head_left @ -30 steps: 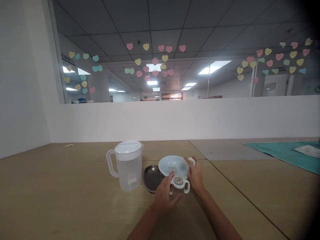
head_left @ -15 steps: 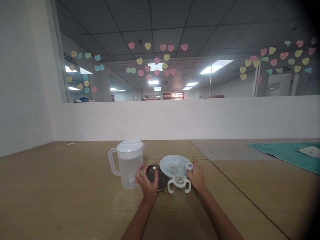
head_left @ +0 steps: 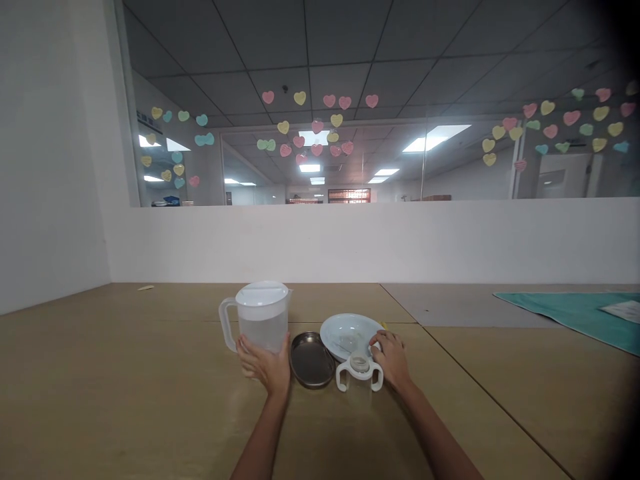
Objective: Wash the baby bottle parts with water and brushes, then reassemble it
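Left hand (head_left: 266, 364), fingers wide around it, clasps a translucent, white-lidded plastic pitcher (head_left: 263, 325); right hand (head_left: 392, 357), fingers curled, hold unclear, lies at four o'clock of a round pale-blue dish (head_left: 340, 328)

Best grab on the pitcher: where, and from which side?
Take the pitcher by its loop handle, coming from the person's left. The handle stands clear of the body on that side, and the pitcher is upright, so fingers should fit through the loop. The left hand is around the lower body instead; that wide, smooth wall probably gives a less sure grip.
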Tool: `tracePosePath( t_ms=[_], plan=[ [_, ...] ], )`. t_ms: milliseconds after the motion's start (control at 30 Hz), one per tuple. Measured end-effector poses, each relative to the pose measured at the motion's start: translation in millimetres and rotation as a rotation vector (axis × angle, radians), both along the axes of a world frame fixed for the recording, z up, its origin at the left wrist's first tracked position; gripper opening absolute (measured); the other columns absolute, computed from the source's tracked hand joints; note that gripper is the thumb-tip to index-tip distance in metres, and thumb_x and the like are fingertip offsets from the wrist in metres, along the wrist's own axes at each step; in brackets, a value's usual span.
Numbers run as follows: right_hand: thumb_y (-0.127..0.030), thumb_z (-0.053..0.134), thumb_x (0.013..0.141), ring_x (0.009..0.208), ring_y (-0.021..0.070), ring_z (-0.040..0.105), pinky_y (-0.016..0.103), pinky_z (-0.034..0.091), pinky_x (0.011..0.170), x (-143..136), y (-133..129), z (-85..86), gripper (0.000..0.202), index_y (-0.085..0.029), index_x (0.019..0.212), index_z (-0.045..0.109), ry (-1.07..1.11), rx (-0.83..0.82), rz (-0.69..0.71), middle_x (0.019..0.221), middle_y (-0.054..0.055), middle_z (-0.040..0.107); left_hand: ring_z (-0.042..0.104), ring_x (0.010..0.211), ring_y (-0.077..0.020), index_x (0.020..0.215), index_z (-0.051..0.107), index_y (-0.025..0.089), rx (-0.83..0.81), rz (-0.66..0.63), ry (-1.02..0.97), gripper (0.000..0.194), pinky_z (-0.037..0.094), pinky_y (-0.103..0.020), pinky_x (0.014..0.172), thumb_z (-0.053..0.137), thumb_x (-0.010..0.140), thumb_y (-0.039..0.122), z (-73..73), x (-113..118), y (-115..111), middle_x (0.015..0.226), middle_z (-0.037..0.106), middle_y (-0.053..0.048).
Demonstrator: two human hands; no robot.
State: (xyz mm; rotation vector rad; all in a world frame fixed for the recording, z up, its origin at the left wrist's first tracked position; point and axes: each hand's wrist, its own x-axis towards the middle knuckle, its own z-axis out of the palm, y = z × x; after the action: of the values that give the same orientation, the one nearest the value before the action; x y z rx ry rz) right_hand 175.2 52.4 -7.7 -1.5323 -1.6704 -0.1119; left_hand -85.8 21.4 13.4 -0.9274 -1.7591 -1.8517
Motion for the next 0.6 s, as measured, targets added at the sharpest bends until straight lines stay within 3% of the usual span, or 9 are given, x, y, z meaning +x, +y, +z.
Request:
tracePosePath(
  t_ms=[233, 600],
  plan=[
    [-0.019, 0.046, 0.074, 0.098, 0.0234, 0.05, 0.037, 0.031, 0.087, 0.0, 1.3, -1.9, 0.021, -0.021, 0.08, 0.065, -0.043, 0.03, -0.008, 0.1, 0.005, 0.063, 0.028, 0.129, -0.0422, 0.144, 0.008, 0.011, -0.078, -0.042, 0.0, 0.099, 0.027, -0.063, 0.098, 0.061, 0.072, 0.056, 2.2, -1.4, -2.0, 0.141, 0.026, -0.026],
    [-0.028, 0.041, 0.083, 0.091, 0.0221, 0.053, 0.035, 0.029, 0.083, 0.0, 1.2, -0.6, 0.026, -0.02, 0.078, 0.066, -0.044, 0.073, -0.045, 0.091, 0.005, 0.067, 0.024, 0.135, -0.0334, 0.143, 0.017, 0.011, -0.133, -0.111, 0.536, 0.075, 0.016, -0.056, 0.108, 0.05, 0.085, 0.043, -7.3, 5.4, -0.1, 0.144, 0.029, -0.023]
  ],
)
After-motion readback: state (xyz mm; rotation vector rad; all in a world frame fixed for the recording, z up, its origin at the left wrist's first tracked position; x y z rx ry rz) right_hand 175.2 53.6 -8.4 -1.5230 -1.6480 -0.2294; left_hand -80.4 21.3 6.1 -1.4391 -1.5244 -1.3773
